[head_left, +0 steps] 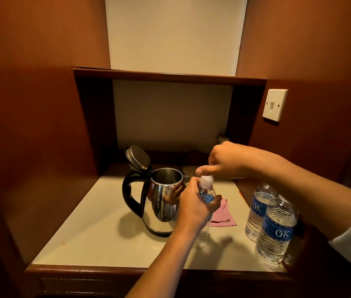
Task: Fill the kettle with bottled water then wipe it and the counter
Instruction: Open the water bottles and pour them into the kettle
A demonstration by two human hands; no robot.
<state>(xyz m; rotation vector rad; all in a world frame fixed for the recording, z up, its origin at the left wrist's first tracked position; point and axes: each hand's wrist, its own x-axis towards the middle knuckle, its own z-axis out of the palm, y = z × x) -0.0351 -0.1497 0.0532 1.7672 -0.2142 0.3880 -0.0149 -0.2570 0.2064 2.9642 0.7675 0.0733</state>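
Observation:
A steel kettle (161,203) with a black handle stands on the cream counter (97,239), its lid (137,157) flipped up and open. Just right of it my left hand (194,208) grips an upright water bottle (206,193) around its upper body. My right hand (224,163) hovers over the bottle's white cap (207,180), thumb and fingers pinching at it. A pink cloth (224,216) lies flat behind the bottle, partly hidden by my left hand.
Two full water bottles with blue labels (258,209) (275,233) stand at the counter's right edge. A black cord (189,155) runs to a socket at the back. Wooden walls close in both sides; a light switch (274,105) is on the right wall.

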